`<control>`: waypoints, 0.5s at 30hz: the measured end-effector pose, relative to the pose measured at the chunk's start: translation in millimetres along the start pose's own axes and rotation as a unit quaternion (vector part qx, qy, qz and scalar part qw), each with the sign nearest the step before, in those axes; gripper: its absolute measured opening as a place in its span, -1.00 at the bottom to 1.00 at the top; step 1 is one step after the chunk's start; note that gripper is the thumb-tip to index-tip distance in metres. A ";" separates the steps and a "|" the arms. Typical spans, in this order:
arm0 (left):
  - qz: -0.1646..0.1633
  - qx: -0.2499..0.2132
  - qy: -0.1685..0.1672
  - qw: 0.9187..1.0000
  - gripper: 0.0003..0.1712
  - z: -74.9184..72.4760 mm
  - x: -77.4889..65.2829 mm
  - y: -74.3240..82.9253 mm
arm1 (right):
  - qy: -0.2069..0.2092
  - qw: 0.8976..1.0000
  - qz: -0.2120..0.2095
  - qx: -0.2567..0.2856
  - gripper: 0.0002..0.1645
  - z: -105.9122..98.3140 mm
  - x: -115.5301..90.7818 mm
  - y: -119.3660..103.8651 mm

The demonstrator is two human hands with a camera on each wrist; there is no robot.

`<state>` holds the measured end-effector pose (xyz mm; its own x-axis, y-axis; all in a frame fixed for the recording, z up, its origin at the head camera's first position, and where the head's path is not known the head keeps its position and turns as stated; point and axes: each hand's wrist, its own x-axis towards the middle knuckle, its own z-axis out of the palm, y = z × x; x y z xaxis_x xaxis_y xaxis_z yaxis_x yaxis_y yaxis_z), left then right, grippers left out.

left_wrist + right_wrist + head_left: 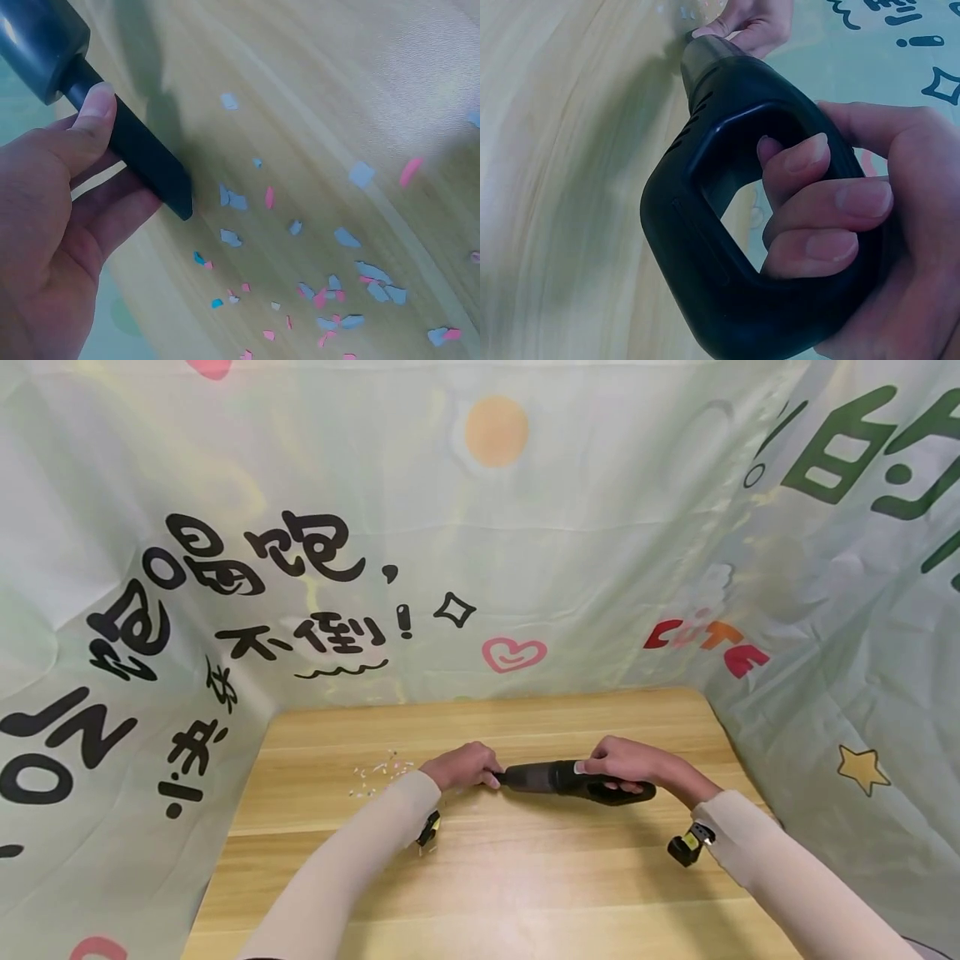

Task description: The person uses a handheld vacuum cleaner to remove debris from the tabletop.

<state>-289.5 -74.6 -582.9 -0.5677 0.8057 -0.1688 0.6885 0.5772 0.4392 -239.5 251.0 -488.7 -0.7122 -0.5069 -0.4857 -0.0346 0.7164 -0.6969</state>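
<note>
A black handheld vacuum cleaner (536, 777) is held level over the wooden table by both hands. My right hand (626, 763) grips its loop handle (676, 225), with several fingers curled through the opening in the right wrist view. At the other end my left hand (463, 766) pinches the narrow crevice nozzle (139, 146) between thumb and fingers, where it joins the body. The nozzle's slanted tip points toward scattered paper scraps (346, 237), pale, pink and blue, lying just beyond it.
The wooden table (510, 877) carries more paper scraps to the left of the left hand and a few beneath the left wrist. Printed fabric sheets (585, 552) wall in its back and sides. A small camera sits on each wrist.
</note>
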 end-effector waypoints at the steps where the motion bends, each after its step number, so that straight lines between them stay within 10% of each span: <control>1: -0.001 -0.001 0.002 1.000 -0.66 -0.4 0.7 -0.6 | 0.000 1.000 0.000 0.000 -0.37 -0.3 0.6 -1.1; 15: -0.036 -0.026 -0.014 0.999 -0.63 -6.5 6.3 -10.5 | -0.006 1.000 0.009 -0.020 -0.37 -10.5 8.5 -13.9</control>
<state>-303.2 -76.5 -582.8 -0.6019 0.7658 -0.2264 0.6212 0.6272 0.4698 -252.4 241.8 -477.6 -0.7038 -0.4996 -0.5050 -0.0494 0.7436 -0.6668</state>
